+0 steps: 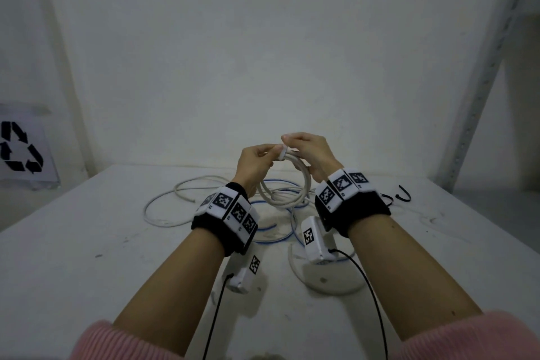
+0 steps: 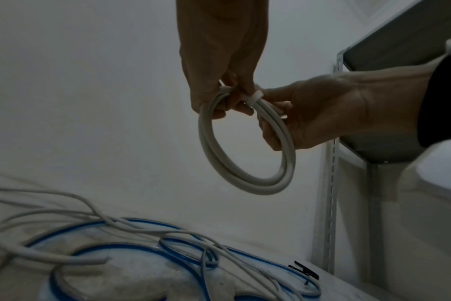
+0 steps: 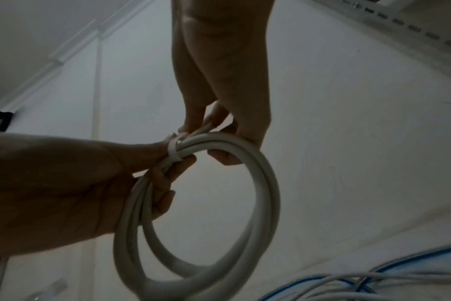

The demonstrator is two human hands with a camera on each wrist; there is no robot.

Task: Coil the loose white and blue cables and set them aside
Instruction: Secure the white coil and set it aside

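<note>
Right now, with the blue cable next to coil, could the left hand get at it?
Probably not yet: the left hand and right hand both grip the white coil, held above the blue cable on the table. Nothing else blocks it.

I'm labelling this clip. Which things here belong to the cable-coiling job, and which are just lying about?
Job:
- coiled white round cable, held by left hand and right hand
- white tie band around it
- loose white cables
- loose blue cable

Lying about:
- black clip
- recycling-symbol sign

blue cable (image 1: 264,238): partly hidden by wrists | recycling sign (image 1: 20,146): cut off left
</note>
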